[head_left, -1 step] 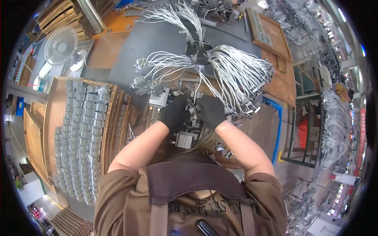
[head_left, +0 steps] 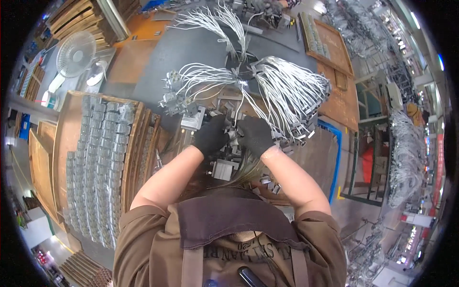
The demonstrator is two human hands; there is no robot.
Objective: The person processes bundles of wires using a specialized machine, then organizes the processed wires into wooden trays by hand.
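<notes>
My left hand (head_left: 211,136) and my right hand (head_left: 256,136), both in black gloves, meet over a metal fixture (head_left: 224,169) on the bench. Their fingers are closed around a small grey metal part (head_left: 233,130) between them. One white wire (head_left: 238,112) runs from that spot up to a gathered bunch. Right of my right hand fans a thick bundle of white wires (head_left: 291,88) with small metal ends. Beyond my left hand, more white wires end in grey metal housings (head_left: 178,104). A pale metal block (head_left: 193,118) stands beside the left hand. My gloves hide the exact grip.
At left, a wooden tray (head_left: 58,162) holds rows of grey metal housings (head_left: 103,167). A fan (head_left: 75,54) stands behind it. Loose metal pieces (head_left: 271,184) lie near my right forearm. Another wooden tray (head_left: 342,50) is at back right. Another person's sleeve (head_left: 292,3) shows at the far edge.
Both hands stay together at the same spot, with only a slight shift of the fingers. The whole view has tilted a little.
</notes>
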